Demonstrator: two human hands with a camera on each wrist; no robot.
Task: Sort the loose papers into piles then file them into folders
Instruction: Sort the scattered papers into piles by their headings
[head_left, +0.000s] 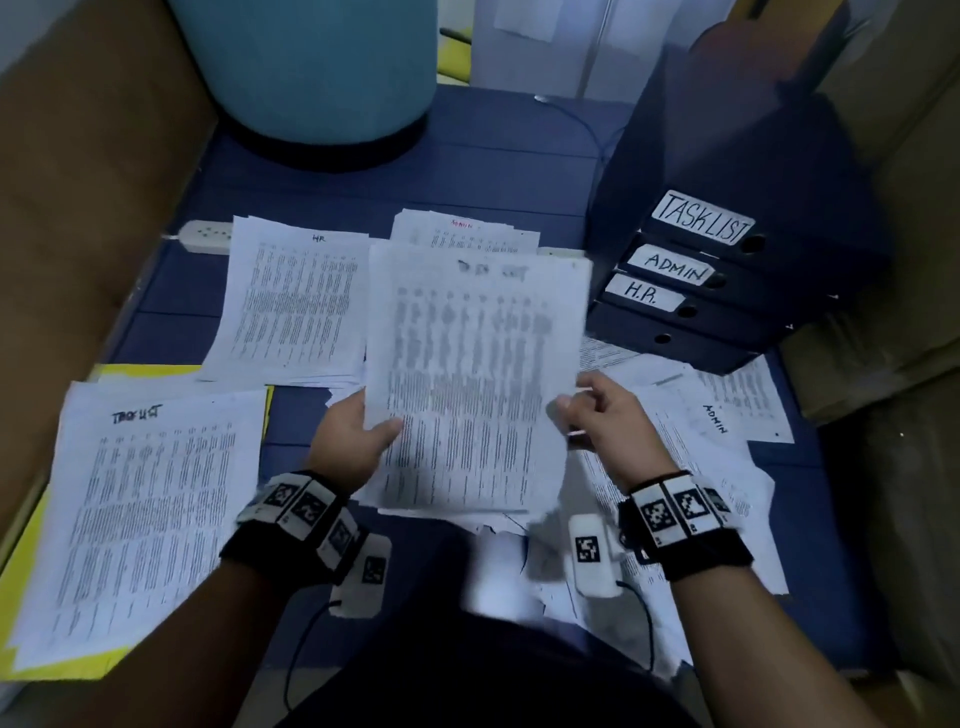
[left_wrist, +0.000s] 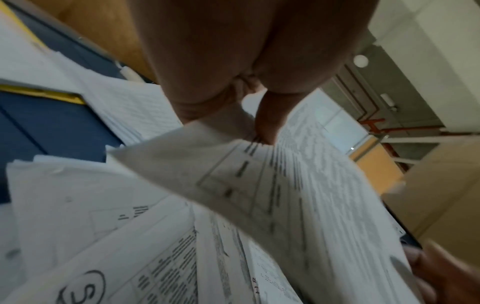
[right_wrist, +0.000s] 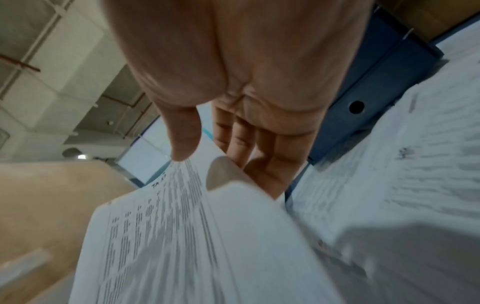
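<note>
You're mid-sort: your left hand (head_left: 353, 441) and right hand (head_left: 605, 415) each pinch a side edge of a printed sheet (head_left: 475, 374) held up over the loose papers (head_left: 691, 467). Header's blurry but looks like task list, so next it probably goes left onto the TASK LIST pile (head_left: 150, 514).

head: looks steeply down from above at the blue floor (head_left: 467, 171), both forearms entering from the near edge.
left wrist: very close under the left hand (left_wrist: 233, 61), facing along its palm, tilted up towards the ceiling.
right wrist: equally close under the right hand (right_wrist: 233, 72), likewise tilted up.
shared: all three catch the held sheet (head_left: 472, 374).
</note>
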